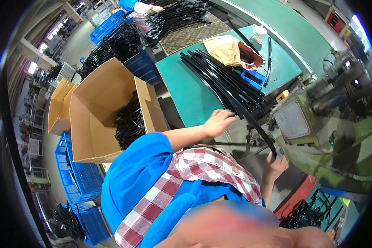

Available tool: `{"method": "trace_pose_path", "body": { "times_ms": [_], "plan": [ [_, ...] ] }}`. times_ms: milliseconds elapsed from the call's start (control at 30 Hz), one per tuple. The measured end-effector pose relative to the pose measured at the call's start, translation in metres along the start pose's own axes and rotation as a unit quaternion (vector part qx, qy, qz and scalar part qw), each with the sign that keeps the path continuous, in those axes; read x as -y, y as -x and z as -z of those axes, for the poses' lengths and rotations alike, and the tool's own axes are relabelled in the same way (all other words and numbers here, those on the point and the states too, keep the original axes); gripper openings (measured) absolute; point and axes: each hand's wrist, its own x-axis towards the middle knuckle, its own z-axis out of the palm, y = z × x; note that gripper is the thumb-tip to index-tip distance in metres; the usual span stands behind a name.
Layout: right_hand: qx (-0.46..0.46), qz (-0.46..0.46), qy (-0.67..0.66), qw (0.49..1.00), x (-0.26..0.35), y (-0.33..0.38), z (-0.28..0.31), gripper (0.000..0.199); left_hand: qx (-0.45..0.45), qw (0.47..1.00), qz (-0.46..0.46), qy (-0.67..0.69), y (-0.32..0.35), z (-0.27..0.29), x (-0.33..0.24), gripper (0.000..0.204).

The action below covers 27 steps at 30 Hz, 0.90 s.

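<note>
My right hand (275,166) is closed around the lower end of a long black tube (256,127), next to the machine. The tube slants up and left from that hand toward the table, across the ends of the others there. My left hand (220,123) is at the table's near edge, its fingers loosely stretched toward the tubes, with nothing visible in them. Past it, a bundle of glossy black tubes (213,78) lies on the green table (173,78). A yellow cloth sack (223,50) with a reddish opening and a small blue tray (253,78) lie beside the bundle.
A green machine (295,118) stands at right. An open cardboard box (91,111) with black parts inside is at left, near blue crates (80,175). A clear plastic cup (259,33) stands at the table's back. Another person (142,9) works beyond more black parts.
</note>
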Motion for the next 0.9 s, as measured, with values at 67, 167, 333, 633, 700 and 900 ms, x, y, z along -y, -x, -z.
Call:
{"method": "trace_pose_path", "body": {
  "times_ms": [67, 167, 333, 633, 700, 900],
  "plan": [
    [0.077, -0.006, -0.206, 0.975, 0.026, -0.009, -0.011, 0.02, 0.037, 0.991, 0.124, -0.044, 0.059, -0.006, 0.038, 0.037],
    [0.114, 0.043, -0.226, 0.966, 0.076, -0.029, -0.02, 0.017, 0.147, 0.943, 0.293, -0.063, 0.152, -0.004, 0.086, 0.035],
    [0.158, 0.106, -0.294, 0.937, 0.13, -0.045, -0.053, 0.017, 0.307, 0.768, 0.562, 0.01, 0.268, -0.016, 0.129, 0.041],
    [0.199, 0.178, -0.347, 0.899, 0.185, -0.068, -0.082, 0.011, 0.004, 0.83, 0.549, 0.095, 0.284, -0.009, 0.174, 0.022],
    [0.204, 0.175, -0.35, 0.898, 0.189, -0.072, -0.084, 0.01, -0.078, 0.853, 0.508, 0.093, 0.246, 0.013, 0.172, 0.018],
    [0.227, 0.158, -0.33, 0.903, 0.184, -0.072, -0.082, 0.012, -0.02, 0.927, 0.345, 0.147, 0.141, 0.034, 0.157, 0.021]
  ]
}}
